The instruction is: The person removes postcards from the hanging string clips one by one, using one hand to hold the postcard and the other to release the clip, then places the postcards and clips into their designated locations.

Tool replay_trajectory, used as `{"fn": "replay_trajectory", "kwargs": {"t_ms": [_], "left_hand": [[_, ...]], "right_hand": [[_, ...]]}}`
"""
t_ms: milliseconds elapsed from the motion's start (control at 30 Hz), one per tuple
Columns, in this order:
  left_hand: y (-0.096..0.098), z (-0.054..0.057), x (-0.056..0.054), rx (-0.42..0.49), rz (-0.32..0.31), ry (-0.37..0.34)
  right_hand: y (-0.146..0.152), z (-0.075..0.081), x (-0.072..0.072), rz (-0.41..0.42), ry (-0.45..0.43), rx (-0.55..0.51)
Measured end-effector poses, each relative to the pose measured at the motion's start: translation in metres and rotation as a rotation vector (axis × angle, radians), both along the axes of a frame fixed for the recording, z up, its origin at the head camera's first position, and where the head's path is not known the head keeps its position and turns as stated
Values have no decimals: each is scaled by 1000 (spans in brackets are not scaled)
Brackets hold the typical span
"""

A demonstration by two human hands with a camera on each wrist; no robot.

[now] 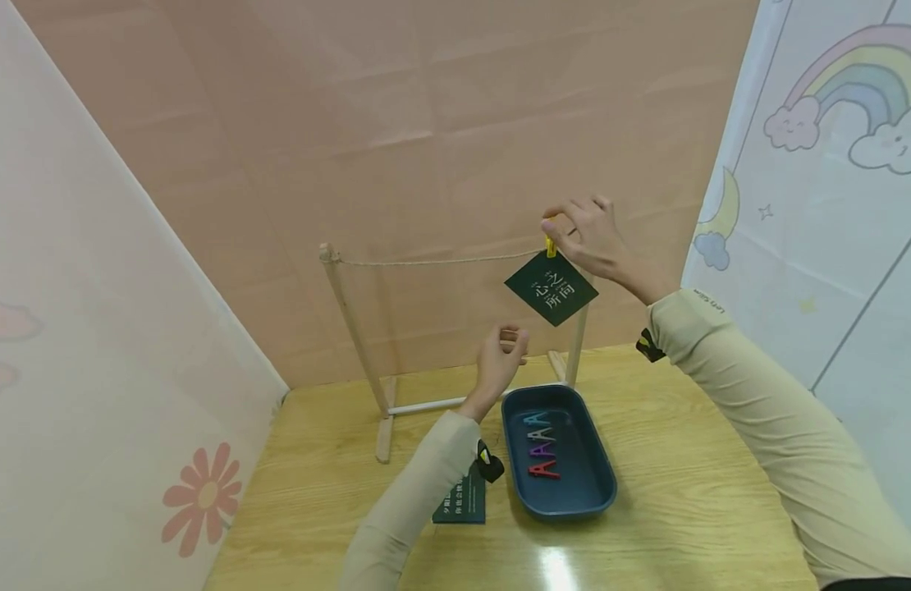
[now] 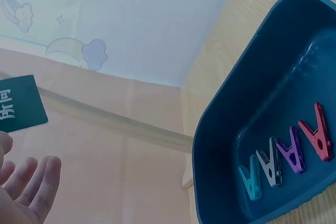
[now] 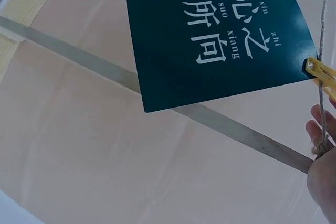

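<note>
My right hand (image 1: 590, 238) pinches a yellow clothespin (image 1: 551, 246) at the right end of the string (image 1: 441, 261). The clothespin's tip sits over one corner of a dark green card (image 1: 551, 289) with white characters, which hangs as a diamond from the string. In the right wrist view the clothespin (image 3: 321, 72) overlaps both the card (image 3: 220, 45) and the string (image 3: 324, 19). Lower and to the left, my left hand (image 1: 500, 359) is raised with loosely bent fingers and holds nothing. The left wrist view has its fingers (image 2: 44, 187) just below the card (image 2: 23, 103).
A dark blue tray (image 1: 611, 484) on the wooden table (image 1: 692, 460) holds several clothespins, among them a red one (image 1: 544, 470) and a purple one (image 1: 542, 451). Another green card (image 1: 459, 505) lies partly behind my left sleeve. The string's wooden frame (image 1: 352, 328) stands behind the tray.
</note>
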State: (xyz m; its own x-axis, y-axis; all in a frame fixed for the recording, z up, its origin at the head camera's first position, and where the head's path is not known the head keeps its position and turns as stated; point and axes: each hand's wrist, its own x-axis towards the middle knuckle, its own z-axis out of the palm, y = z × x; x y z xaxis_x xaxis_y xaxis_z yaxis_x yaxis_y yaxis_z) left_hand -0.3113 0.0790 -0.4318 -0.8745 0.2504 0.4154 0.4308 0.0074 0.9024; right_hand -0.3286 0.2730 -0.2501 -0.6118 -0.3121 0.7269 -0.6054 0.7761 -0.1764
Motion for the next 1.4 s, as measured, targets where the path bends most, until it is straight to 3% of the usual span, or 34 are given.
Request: {"fn": "replay_trajectory", "kwargs": {"t_ms": [267, 467, 733, 1067, 1400], "left_hand": [[11, 7, 3, -58, 33, 14], [21, 12, 5, -71, 15, -7], [31, 19, 7, -23, 31, 18], [30, 22, 8, 83, 39, 101], [29, 22, 10, 72, 42, 63]], "right_hand": [[0, 2, 3, -26, -51, -21], [1, 2, 4, -35, -62, -34], [-1, 3, 6, -40, -82, -46], [0, 9, 10, -34, -126, -74], [-3, 13, 14, -50, -219, -52]]}}
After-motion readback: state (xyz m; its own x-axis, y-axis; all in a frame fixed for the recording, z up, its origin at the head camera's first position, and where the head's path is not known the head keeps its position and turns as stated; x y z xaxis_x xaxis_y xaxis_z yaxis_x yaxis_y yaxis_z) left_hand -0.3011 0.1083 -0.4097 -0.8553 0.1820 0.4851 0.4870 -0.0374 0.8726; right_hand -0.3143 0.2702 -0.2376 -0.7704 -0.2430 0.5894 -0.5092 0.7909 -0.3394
